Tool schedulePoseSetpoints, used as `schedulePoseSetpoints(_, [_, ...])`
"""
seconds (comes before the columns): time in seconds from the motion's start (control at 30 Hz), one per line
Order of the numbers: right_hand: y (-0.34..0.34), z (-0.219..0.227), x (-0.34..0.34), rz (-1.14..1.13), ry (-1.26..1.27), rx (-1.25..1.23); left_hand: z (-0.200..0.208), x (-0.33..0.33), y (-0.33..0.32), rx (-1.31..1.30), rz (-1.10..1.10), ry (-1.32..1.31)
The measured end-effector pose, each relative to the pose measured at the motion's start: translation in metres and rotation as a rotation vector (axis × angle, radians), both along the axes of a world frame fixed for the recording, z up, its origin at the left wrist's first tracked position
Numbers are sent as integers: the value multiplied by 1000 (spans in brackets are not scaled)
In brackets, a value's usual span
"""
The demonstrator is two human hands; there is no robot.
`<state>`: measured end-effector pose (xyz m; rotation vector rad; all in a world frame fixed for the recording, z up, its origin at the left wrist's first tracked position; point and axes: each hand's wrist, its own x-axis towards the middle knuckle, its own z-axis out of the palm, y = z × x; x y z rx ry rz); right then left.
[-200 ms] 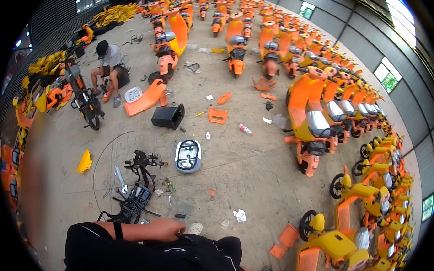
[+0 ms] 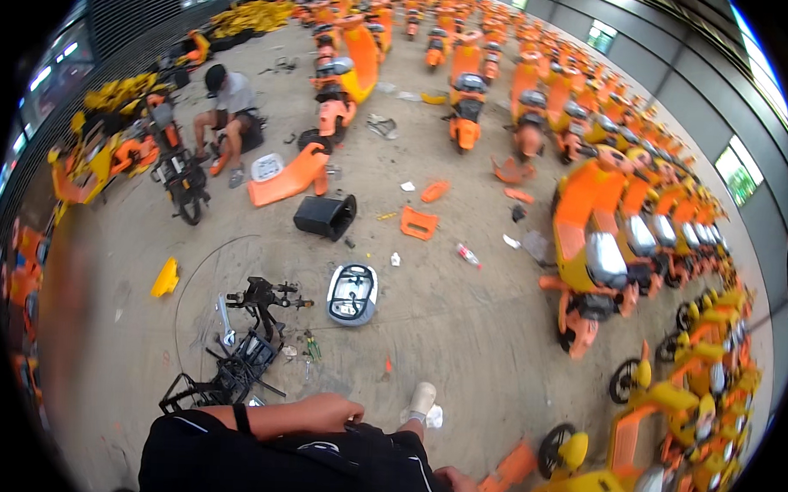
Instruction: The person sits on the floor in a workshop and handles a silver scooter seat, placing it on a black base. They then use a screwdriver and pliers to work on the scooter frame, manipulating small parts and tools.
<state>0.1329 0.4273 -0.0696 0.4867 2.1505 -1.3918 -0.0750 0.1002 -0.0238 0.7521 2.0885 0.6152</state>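
Observation:
My left forearm, with a dark band round it, lies across the front of my black clothing. My left hand (image 2: pixel 338 411) is closed at my waist, its fingers curled by the dark cloth; what they hold, if anything, is hidden. Low in the picture, beside my clothing, part of my right hand (image 2: pixel 461 486) shows, its fingers too blurred and cut off to read. Ahead of my left hand lies a black scooter frame (image 2: pixel 249 362). Close to the frame are a large wrench (image 2: pixel 226 323) and a green-handled tool (image 2: pixel 313 347). My foot in a pale shoe (image 2: pixel 422 398) is stepping on the floor.
A grey-white scooter seat (image 2: pixel 352 295), a black bin-like box (image 2: pixel 324 217) and orange panels (image 2: pixel 418 223) lie on the floor. Another person (image 2: pixel 231 110) sits by a stripped scooter (image 2: pixel 182 180) at the far left. Rows of orange-yellow scooters (image 2: pixel 586 227) line the right and back.
The view has swung, so floor things sit differently in the picture. My pale-shoed foot has come further forward, and more of my right hand shows. My left hand stays at my waist.

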Motion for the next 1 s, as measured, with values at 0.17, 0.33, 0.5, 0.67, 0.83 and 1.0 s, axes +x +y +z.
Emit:
schedulePoseSetpoints(0.17, [87,9,-150,223,281,-98,-7,-78,61,67,174,-16])
schedulePoseSetpoints(0.33, [141,-57,-231,349,132,-411,-18,-91,64,87,516,-167])
schedulePoseSetpoints(0.5, [160,-34,-350,539,-124,-403,-52,-110,65,223,841,-376])
schedulePoseSetpoints(0.67, [119,-51,-483,800,-259,-478,-127,-159,36,660,994,-522])
schedulePoseSetpoints(0.83, [76,-31,-602,1010,-237,-331,-117,-259,3,526,681,-548])
schedulePoseSetpoints(1.0, [33,-17,-711,738,-442,-347,-81,-301,-38,662,796,-837])
